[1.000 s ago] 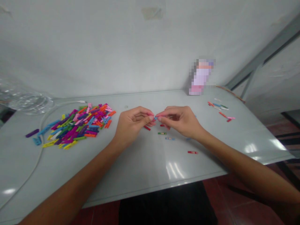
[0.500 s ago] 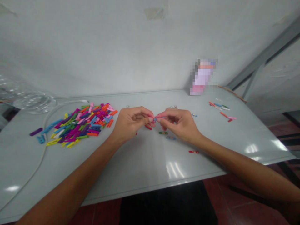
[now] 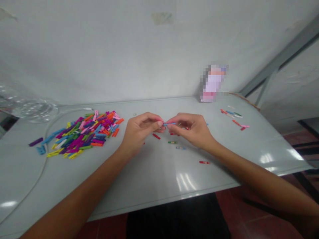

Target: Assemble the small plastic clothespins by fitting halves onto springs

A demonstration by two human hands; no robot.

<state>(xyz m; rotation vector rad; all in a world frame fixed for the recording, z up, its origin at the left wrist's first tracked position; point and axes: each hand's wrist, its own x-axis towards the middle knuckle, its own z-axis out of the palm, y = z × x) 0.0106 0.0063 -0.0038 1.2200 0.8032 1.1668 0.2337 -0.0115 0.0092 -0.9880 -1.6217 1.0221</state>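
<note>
My left hand [image 3: 142, 131] and my right hand [image 3: 193, 128] meet over the middle of the table, thumbs and forefingers pinched. Between their fingertips is a small blue clothespin [image 3: 170, 123], mostly covered, so how its parts sit cannot be seen. Below the hands lie a red clothespin piece [image 3: 156, 136], a green piece [image 3: 172, 142] and a light blue piece [image 3: 180, 148]. Another red piece [image 3: 204, 162] rests closer to the front edge. A big heap of colourful clothespins [image 3: 83, 135] spreads to the left of my left hand.
A white cable [image 3: 40, 176] curves along the table's left side, beside clear plastic [image 3: 35, 108]. At the back, a blurred pinkish box [image 3: 212, 84] leans against the wall. Several loose clothespin parts [image 3: 234, 115] lie far right, with orange and pink pieces [image 3: 241, 125] nearby.
The view has shifted slightly. Both hands keep their pinch at the same spot, and more of the blue clothespin now shows along the right fingers.
</note>
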